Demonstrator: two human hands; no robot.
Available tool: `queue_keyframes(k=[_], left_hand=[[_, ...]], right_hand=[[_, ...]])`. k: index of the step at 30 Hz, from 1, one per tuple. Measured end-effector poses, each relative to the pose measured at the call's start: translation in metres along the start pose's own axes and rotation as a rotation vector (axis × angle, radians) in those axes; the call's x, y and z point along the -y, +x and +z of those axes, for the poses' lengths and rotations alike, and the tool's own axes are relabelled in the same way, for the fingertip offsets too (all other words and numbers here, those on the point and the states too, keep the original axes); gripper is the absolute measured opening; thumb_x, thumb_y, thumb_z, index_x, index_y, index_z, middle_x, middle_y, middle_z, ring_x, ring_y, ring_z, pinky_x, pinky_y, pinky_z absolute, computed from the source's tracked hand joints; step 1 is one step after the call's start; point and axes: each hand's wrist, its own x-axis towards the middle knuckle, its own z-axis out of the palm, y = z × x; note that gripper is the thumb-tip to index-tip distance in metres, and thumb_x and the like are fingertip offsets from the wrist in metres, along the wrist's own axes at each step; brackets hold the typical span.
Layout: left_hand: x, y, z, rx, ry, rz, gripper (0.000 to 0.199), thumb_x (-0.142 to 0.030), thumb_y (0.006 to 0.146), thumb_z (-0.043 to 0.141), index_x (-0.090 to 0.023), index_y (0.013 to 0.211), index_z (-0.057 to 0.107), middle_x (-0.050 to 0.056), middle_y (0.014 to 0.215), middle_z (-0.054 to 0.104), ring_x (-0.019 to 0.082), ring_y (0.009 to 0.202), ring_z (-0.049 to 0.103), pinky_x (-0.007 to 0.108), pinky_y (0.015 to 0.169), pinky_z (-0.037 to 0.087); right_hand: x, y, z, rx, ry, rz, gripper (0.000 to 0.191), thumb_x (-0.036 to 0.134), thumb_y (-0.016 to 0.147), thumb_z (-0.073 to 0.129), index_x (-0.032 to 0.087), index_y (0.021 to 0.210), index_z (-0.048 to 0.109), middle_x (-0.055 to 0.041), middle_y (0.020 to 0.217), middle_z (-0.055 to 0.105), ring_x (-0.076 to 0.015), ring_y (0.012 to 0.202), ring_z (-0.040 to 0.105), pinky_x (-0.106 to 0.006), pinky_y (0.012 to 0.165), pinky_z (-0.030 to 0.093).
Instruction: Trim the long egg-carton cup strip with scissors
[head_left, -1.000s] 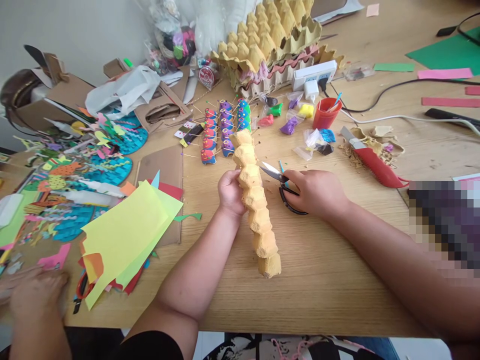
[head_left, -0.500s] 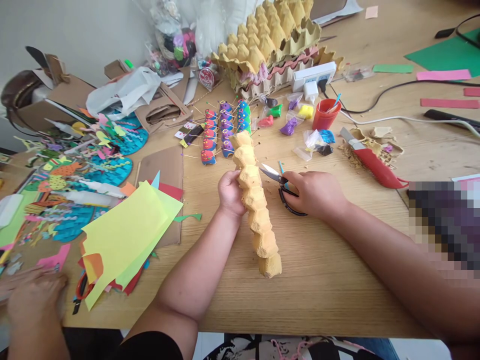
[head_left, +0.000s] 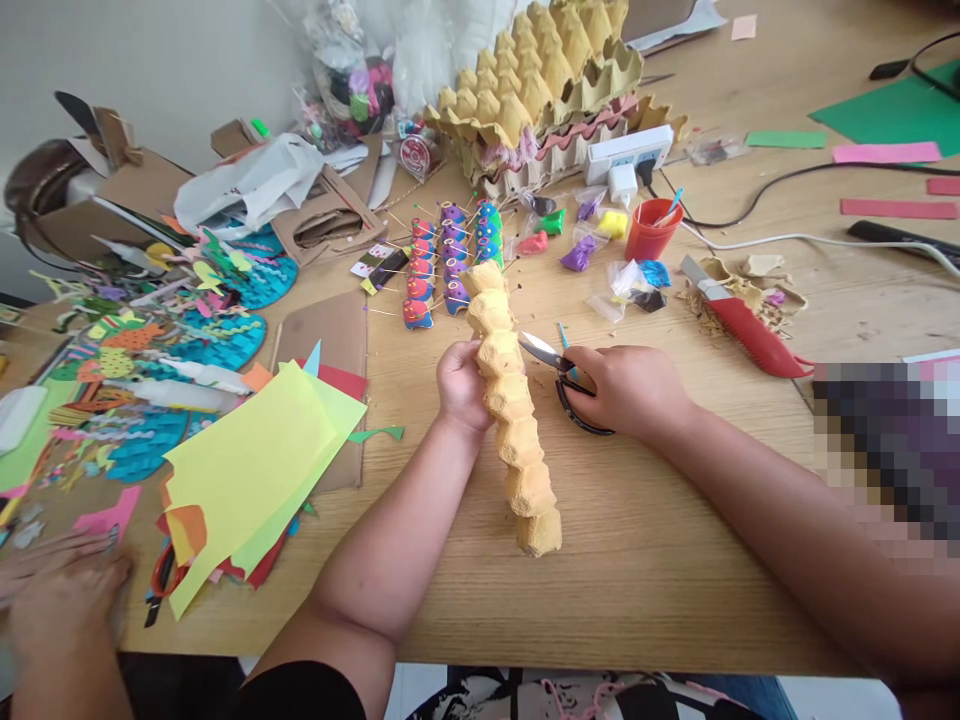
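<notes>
While the left hand (head_left: 461, 385) grips a strip of yellow egg tray (head_left: 514, 420) from its left side, the right hand (head_left: 626, 388) holds a pair of black-handled scissors (head_left: 574, 378) just across from it. The strip, a single row of bumps, runs through the centre of the frame, its lower end leaning slightly to the right; the left thumb shows at its edge, and the fingers pass out of sight behind it. On the right, the hand is curled around the scissor handles, the blades pointing up and left at the strip's edge. Whether the tip touches it, I cannot tell.

Beyond the strip's upper end, three rows of small painted pieces (head_left: 418, 290), red, purple and green, stand on the worktop (head_left: 675, 570). Right of these lie small coloured lumps (head_left: 577, 253), some in clear plastic, near a red cup (head_left: 651, 240). A red-and-grey tool (head_left: 757, 330) rests among shavings (head_left: 696, 308) at the right. Stacked egg trays (head_left: 525, 75) fill the upper centre, beside a white power strip (head_left: 628, 152). Left of centre lies a yellow sheet (head_left: 247, 460); another person's hand (head_left: 71, 590) rests at the lower left of the frame.
</notes>
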Motion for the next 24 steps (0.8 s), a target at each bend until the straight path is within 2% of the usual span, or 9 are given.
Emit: queue_keyframes(k=[3, 6, 8, 10, 12, 14, 16, 19, 24], left_hand=[[0.000, 0.000, -0.001, 0.025, 0.009, 0.004, 0.024, -0.028, 0.085, 0.046, -0.017, 0.081, 0.068, 0.006, 0.070, 0.068, 0.019, 0.058, 0.067, 0.030, 0.056, 0.054], [0.000, 0.000, -0.001, 0.030, -0.006, 0.001, 0.024, -0.029, 0.088, 0.047, -0.020, 0.078, 0.066, 0.005, 0.068, 0.067, 0.018, 0.058, 0.066, 0.029, 0.056, 0.052], [-0.001, 0.000, 0.001, -0.009, -0.023, -0.015, 0.024, -0.033, 0.091, 0.049, -0.021, 0.078, 0.064, 0.004, 0.068, 0.066, 0.018, 0.057, 0.064, 0.029, 0.057, 0.051], [-0.002, -0.001, 0.003, -0.070, -0.040, -0.029, 0.024, -0.038, 0.093, 0.053, -0.021, 0.079, 0.064, 0.004, 0.069, 0.066, 0.017, 0.057, 0.063, 0.029, 0.059, 0.051], [-0.002, -0.002, 0.006, -0.110, -0.055, -0.031, 0.025, -0.041, 0.093, 0.057, -0.021, 0.081, 0.064, 0.004, 0.070, 0.067, 0.018, 0.059, 0.064, 0.029, 0.062, 0.052], [-0.003, -0.003, 0.008, -0.117, -0.070, -0.029, 0.025, -0.043, 0.093, 0.058, -0.021, 0.084, 0.065, 0.004, 0.069, 0.068, 0.018, 0.059, 0.065, 0.029, 0.062, 0.053], [-0.003, -0.004, 0.009, -0.112, -0.076, -0.026, 0.024, -0.042, 0.094, 0.058, -0.020, 0.087, 0.066, 0.003, 0.068, 0.067, 0.017, 0.058, 0.065, 0.028, 0.061, 0.053], [-0.003, -0.004, 0.011, -0.097, -0.085, -0.032, 0.023, -0.037, 0.095, 0.053, -0.020, 0.085, 0.064, 0.002, 0.066, 0.065, 0.016, 0.056, 0.064, 0.027, 0.058, 0.051], [-0.002, -0.004, 0.012, -0.073, -0.081, -0.035, 0.024, -0.027, 0.095, 0.043, -0.020, 0.079, 0.060, 0.002, 0.068, 0.065, 0.016, 0.058, 0.064, 0.026, 0.059, 0.048]], right_hand=[[-0.001, 0.000, 0.000, -0.023, 0.049, 0.015, 0.047, 0.049, 0.095, 0.050, 0.022, 0.127, 0.071, -0.0088, 0.085, 0.078, -0.0249, 0.073, 0.066, -0.033, 0.060, 0.024], [-0.004, 0.001, 0.003, -0.069, 0.248, 0.040, 0.045, 0.047, 0.093, 0.054, 0.021, 0.124, 0.072, -0.0062, 0.080, 0.076, -0.0228, 0.071, 0.063, -0.031, 0.060, 0.028], [-0.007, 0.004, 0.006, -0.084, 0.478, 0.037, 0.039, 0.047, 0.091, 0.058, 0.020, 0.115, 0.073, -0.0050, 0.081, 0.074, -0.0206, 0.071, 0.061, -0.030, 0.062, 0.033], [-0.009, 0.006, 0.009, -0.076, 0.776, 0.009, 0.039, 0.053, 0.090, 0.062, 0.019, 0.106, 0.071, -0.0034, 0.078, 0.070, -0.0179, 0.068, 0.056, -0.029, 0.061, 0.035], [-0.010, 0.007, 0.011, -0.023, 1.045, 0.017, 0.042, 0.059, 0.086, 0.069, 0.019, 0.097, 0.068, 0.0008, 0.071, 0.061, -0.0143, 0.063, 0.049, -0.028, 0.058, 0.033], [-0.008, 0.008, 0.010, 0.060, 1.219, 0.016, 0.045, 0.062, 0.082, 0.073, 0.019, 0.091, 0.064, 0.0054, 0.064, 0.051, -0.0108, 0.057, 0.040, -0.027, 0.055, 0.029], [-0.006, 0.007, 0.008, 0.146, 1.302, 0.006, 0.046, 0.063, 0.080, 0.076, 0.019, 0.088, 0.062, 0.0081, 0.061, 0.045, -0.0087, 0.054, 0.034, -0.026, 0.053, 0.025], [-0.005, 0.006, 0.006, 0.236, 1.349, 0.008, 0.047, 0.061, 0.080, 0.078, 0.018, 0.089, 0.062, 0.0094, 0.058, 0.045, -0.0075, 0.052, 0.033, -0.026, 0.051, 0.023], [-0.005, 0.006, 0.005, 0.257, 1.353, 0.012, 0.050, 0.064, 0.079, 0.077, 0.018, 0.091, 0.062, 0.0102, 0.057, 0.044, -0.0068, 0.050, 0.033, -0.026, 0.050, 0.022]])
